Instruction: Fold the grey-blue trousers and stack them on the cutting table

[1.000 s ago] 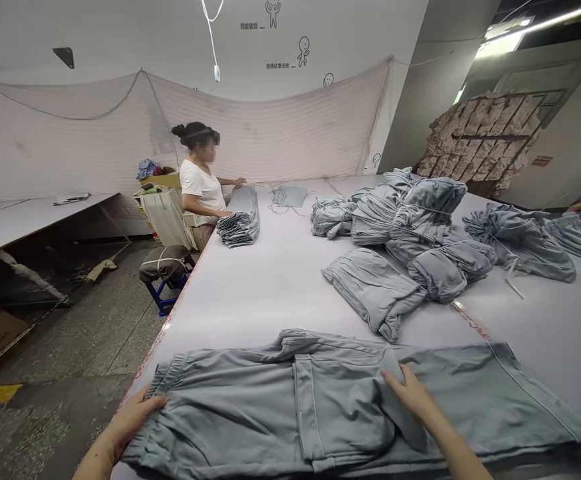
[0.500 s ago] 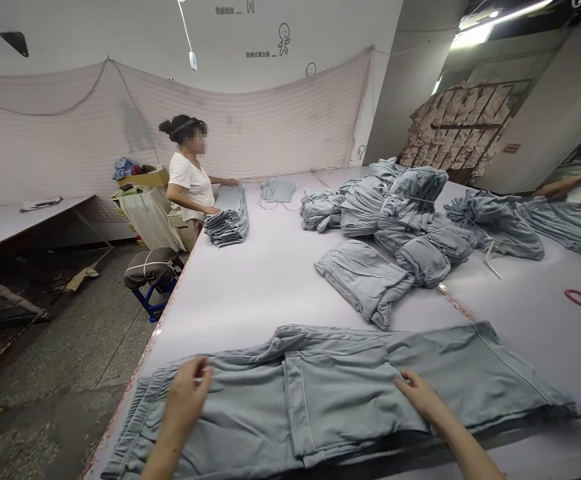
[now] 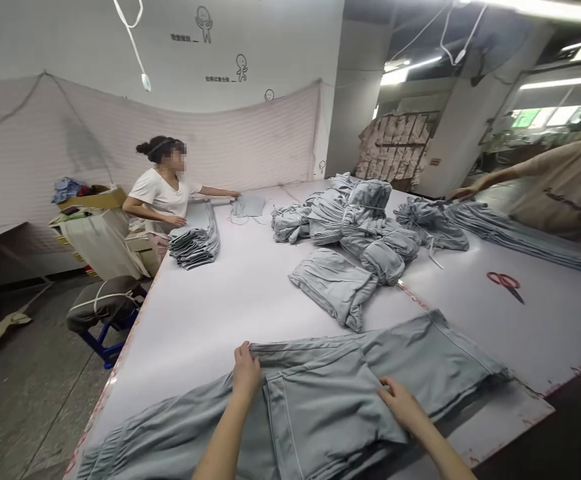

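Observation:
A pair of grey trousers (image 3: 320,400) lies spread flat along the near edge of the white table (image 3: 220,313). My left hand (image 3: 247,368) rests on the trousers' far edge near the middle, fingers pressing the cloth. On the folded-over panel lies my right hand (image 3: 399,401), flat, with fingers apart. Neither hand lifts the fabric.
A folded grey garment (image 3: 335,285) lies just beyond, with a heap of bundled grey garments (image 3: 360,223) behind it. Red scissors (image 3: 504,283) lie at the right. A seated person (image 3: 163,193) works a stack (image 3: 195,240) at far left; another person's arm (image 3: 490,183) reaches in at right.
My left hand has slid right along the trousers from the waistband end to their middle. My right hand stayed on the panel. The view has turned to the right.

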{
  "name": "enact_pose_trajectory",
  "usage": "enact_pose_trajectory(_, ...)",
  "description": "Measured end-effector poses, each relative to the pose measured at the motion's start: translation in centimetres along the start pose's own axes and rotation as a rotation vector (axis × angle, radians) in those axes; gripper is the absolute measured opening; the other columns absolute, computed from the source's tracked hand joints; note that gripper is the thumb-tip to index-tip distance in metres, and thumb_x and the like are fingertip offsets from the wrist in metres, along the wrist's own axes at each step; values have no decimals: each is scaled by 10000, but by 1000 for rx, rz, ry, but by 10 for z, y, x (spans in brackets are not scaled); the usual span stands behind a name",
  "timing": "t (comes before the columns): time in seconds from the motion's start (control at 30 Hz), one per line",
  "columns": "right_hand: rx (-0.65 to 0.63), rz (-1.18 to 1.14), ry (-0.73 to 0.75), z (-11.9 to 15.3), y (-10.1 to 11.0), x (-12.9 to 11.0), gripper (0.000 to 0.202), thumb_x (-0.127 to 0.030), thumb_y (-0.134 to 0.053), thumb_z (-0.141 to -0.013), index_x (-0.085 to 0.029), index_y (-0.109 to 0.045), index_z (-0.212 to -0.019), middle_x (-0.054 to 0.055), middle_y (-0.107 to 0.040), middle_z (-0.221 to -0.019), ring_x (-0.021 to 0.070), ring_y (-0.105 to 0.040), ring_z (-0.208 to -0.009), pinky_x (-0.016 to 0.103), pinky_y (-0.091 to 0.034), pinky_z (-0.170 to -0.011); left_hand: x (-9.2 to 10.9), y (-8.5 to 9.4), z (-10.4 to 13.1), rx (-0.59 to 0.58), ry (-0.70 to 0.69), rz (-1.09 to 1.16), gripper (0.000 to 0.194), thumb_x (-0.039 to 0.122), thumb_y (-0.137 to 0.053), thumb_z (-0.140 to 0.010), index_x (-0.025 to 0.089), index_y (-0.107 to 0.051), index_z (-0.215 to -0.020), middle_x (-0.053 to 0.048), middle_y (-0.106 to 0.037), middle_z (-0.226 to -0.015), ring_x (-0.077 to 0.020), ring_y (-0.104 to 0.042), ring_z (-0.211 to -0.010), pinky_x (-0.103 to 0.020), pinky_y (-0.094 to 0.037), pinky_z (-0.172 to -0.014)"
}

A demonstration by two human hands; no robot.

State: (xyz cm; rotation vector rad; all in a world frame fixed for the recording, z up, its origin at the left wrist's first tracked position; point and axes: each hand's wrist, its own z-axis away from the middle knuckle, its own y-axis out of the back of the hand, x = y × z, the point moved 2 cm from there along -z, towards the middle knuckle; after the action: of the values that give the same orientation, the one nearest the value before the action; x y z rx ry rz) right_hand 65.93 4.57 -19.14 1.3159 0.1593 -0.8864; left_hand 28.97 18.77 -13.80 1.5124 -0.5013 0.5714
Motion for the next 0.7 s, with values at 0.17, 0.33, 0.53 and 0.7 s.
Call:
enact_pose_trajectory(0.17, 150, 357, -24, 13, 2, -26, 294, -167, -425, -860, -178, -615, -1083, 134, -669, -1003, 263, -638, -935, 332, -452, -793, -10, -21, 27, 22, -240, 52, 446, 214, -339, -877, 143, -372, -1316, -197, -268, -1494, -294, -290, -1416, -470, -382, -1103)
enact_pose_trajectory(0.33, 41, 237, 237, 43, -31, -89, 271, -183, -394, -893, -191, -619, -1043, 121, -654, -1053, 226, -619, -951, 303, -440, -835, -29, -36, 73, 5, -199, 156, 379, 332, -330, -861, 133, -508, -1131, -202, -530, -1203, -282, -563, -1153, -462, -444, -1036)
enact_pose_trajectory(0.53, -274, 228, 346, 75, -115, -163, 438, -472, -564, -791, -169, -633, -1101, 160, -656, -1112, 320, -622, -1012, 422, -479, -861, -55, -37, 93, -246, 338, 307, 491, 523, -418, -712, 142, -489, -1015, -204, -630, -991, -314, -652, -842, -465, -539, -766)
enact_pose_trajectory(0.7, -288, 487, 458, 75, -172, -189, 714, -484, -752, -540, -146, -638, -1158, 232, -654, -1091, 389, -623, -952, 494, -531, -713, -64, -46, 85, -437, 380, 528, 585, 631, -529, -614, 198, -517, -1007, -102, -670, -865, -250, -625, -638, -395, -503, -580)
